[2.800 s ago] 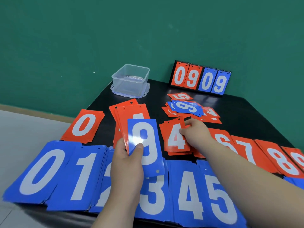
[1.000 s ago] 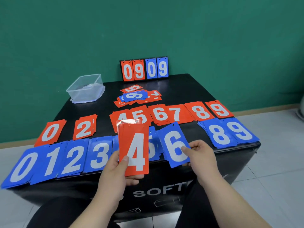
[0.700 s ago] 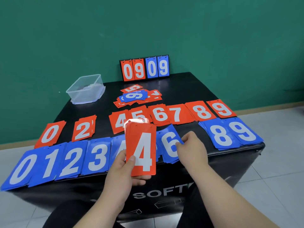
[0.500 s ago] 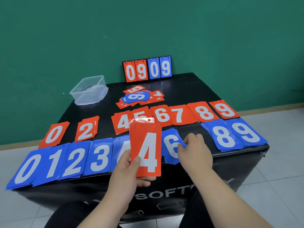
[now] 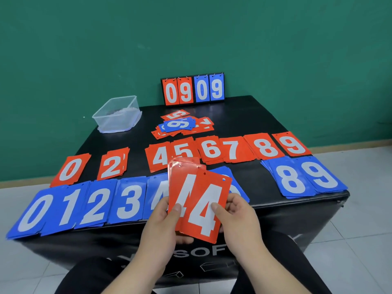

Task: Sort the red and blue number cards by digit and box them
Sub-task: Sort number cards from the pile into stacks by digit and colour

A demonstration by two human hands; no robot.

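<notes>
While your left grip (image 5: 163,225) curls round a fanned stack of red plastic number cards (image 5: 177,183) just over the near edge of the black bench (image 5: 244,115), your right grip (image 5: 239,221) pinches the front red card with a white 4 (image 5: 203,211), offset to the right of that stack. A row of blue cards 0 to 4 (image 5: 93,204) lies along the near edge, red digit piles (image 5: 212,149) behind it, blue 8 and 9 piles (image 5: 305,177) to the right. A clear plastic box (image 5: 117,118) sits far left, near a loose heap of mixed cards (image 5: 182,125).
</notes>
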